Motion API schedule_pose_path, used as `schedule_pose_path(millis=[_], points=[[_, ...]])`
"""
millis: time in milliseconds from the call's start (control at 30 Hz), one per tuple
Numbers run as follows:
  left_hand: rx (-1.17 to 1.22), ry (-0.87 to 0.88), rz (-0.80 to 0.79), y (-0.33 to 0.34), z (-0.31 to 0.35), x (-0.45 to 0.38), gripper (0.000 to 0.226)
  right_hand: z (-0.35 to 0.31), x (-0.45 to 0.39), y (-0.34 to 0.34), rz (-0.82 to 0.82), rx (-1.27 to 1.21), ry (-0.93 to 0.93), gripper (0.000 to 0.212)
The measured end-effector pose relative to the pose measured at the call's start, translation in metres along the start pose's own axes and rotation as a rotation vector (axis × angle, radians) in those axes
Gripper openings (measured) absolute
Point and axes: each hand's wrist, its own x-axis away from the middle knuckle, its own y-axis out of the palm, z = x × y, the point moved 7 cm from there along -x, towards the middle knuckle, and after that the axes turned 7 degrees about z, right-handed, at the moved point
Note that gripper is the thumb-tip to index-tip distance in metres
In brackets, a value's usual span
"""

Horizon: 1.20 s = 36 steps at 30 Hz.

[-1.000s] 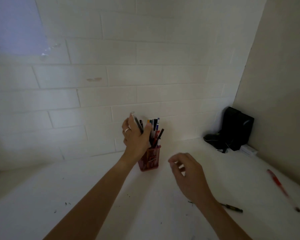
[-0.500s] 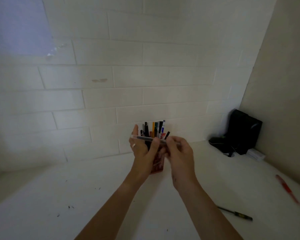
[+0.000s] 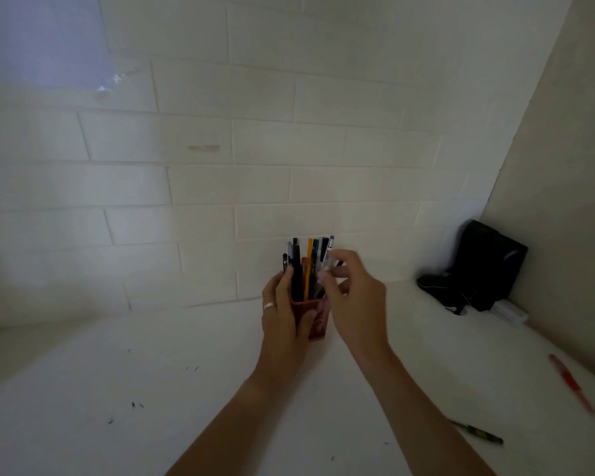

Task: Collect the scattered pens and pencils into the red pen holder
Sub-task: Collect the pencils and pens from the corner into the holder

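The red pen holder [image 3: 318,322] stands on the white table [image 3: 152,389] near the brick wall, with several pens and pencils [image 3: 308,262] upright in it. My left hand [image 3: 282,310], a ring on one finger, is wrapped around the holder's left side. My right hand [image 3: 351,297] is at the holder's upper right, fingertips pinched on a clear pen [image 3: 325,273] that points down into the holder. A dark green pencil [image 3: 478,434] and a red pen [image 3: 571,381] lie on the table to the right.
A black object with a cord [image 3: 478,266] sits in the right corner beside a small white box [image 3: 510,312]. A beige side wall [image 3: 564,201] bounds the table on the right. Small dark specks [image 3: 136,405] dot the table.
The clear pen went from held level between both hands to upright at the holder, in my right hand alone. My left hand dropped onto the holder's side.
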Motion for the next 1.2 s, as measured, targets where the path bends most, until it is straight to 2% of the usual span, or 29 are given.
schedule_pose_path(millis=[233, 367, 467, 567, 600, 633, 700, 767, 833, 900, 1067, 1133, 1200], points=[[-0.034, 0.069, 0.038, -0.001, -0.002, -0.003, 0.073, -0.006, 0.013, 0.028, -0.113, 0.563, -0.273, 0.051], [-0.04, 0.101, 0.041, -0.002, 0.006, -0.002, 0.076, -0.008, 0.015, 0.031, -0.181, 0.642, -0.351, 0.059], [-0.075, 0.103, 0.026, -0.002, 0.005, -0.001, 0.071, -0.008, 0.015, 0.008, -0.152, 0.503, -0.337, 0.046], [-0.123, 0.098, 0.021, -0.002, 0.002, 0.0, 0.065, 0.015, 0.013, -0.034, -0.093, 0.449, -0.195, 0.007], [-0.132, 0.101, 0.021, -0.002, 0.002, 0.0, 0.062, 0.031, 0.012, -0.045, -0.141, 0.476, -0.118, 0.005], [-0.137, 0.106, 0.022, -0.002, 0.002, 0.0, 0.06, 0.05, 0.013, -0.054, -0.236, 0.525, -0.026, 0.014], [-0.138, 0.103, 0.02, -0.001, 0.001, 0.001, 0.056, 0.085, 0.02, -0.072, -0.525, 0.593, 0.179, 0.023], [-0.141, 0.107, 0.026, -0.001, 0.001, 0.001, 0.054, 0.102, 0.035, -0.088, -0.787, 0.599, 0.33, 0.021], [-0.143, 0.117, 0.029, -0.001, 0.001, 0.002, 0.054, 0.107, 0.048, -0.097, -0.957, 0.65, 0.367, 0.021], [-0.151, 0.115, 0.028, 0.0, -0.001, 0.003, 0.054, 0.113, 0.059, -0.1, -1.033, 0.723, 0.375, 0.024], [-0.268, 0.108, 0.078, -0.002, 0.013, 0.011, 0.069, 0.112, 0.064, -0.098, -0.91, 0.66, 0.359, 0.017], [-0.274, 0.121, 0.086, -0.002, 0.018, 0.012, 0.071, 0.103, 0.062, -0.091, -0.884, 0.658, 0.265, 0.007], [-0.267, 0.105, 0.084, -0.002, 0.015, 0.012, 0.072, 0.085, 0.054, -0.083, -0.789, 0.596, 0.157, 0.006]])
